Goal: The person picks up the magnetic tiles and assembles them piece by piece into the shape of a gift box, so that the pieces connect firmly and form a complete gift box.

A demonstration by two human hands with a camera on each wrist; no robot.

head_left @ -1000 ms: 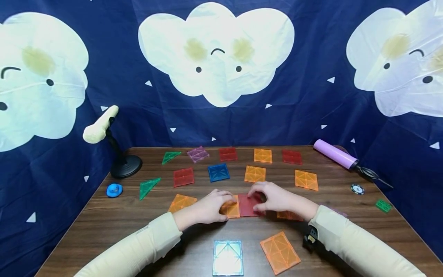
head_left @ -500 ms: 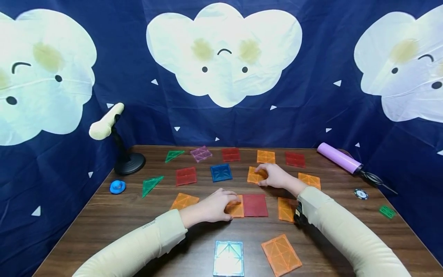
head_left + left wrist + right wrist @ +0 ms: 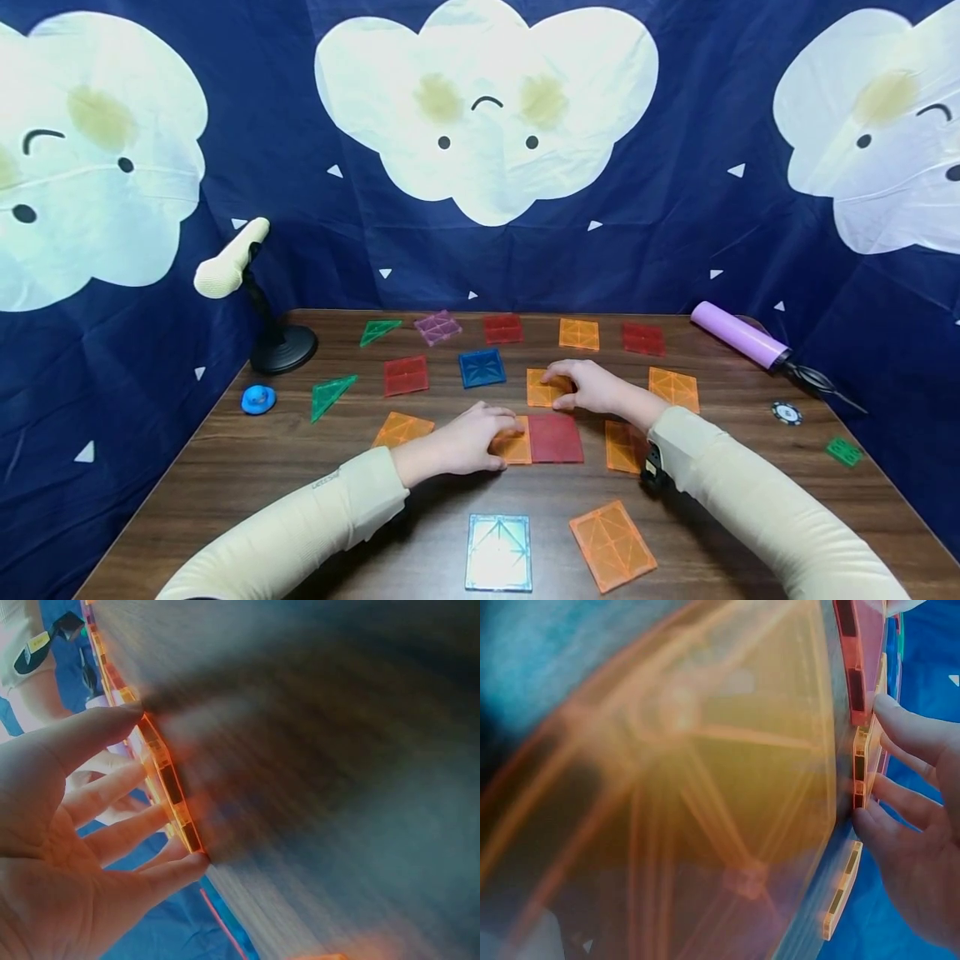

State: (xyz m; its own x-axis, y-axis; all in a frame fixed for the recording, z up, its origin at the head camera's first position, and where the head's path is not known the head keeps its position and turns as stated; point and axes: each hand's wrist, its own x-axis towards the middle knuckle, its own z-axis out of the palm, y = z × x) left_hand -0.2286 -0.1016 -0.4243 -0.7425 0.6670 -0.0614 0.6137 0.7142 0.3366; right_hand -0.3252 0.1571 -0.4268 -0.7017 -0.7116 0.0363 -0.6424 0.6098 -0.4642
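In the head view my left hand holds an orange translucent square magnetic tile flat on the table, its thumb at the near edge and fingers at the far side. A plain red square tile lies against that tile's right side. My right hand pinches a second orange magnetic tile just beyond the pair. The left wrist view catches thumb and fingertips at the edges of the first orange tile. From the right wrist, thumb and fingers grip the second orange tile close to the red one.
More tiles lie around: a blue square, a red square, a green triangle, and a light-blue square and an orange one in front. A black stand is left; a purple cylinder is right.
My right hand has left the red tile, reached to the orange tile behind and slid it slightly left and nearer the pair. The left hand keeps its place on its tile.
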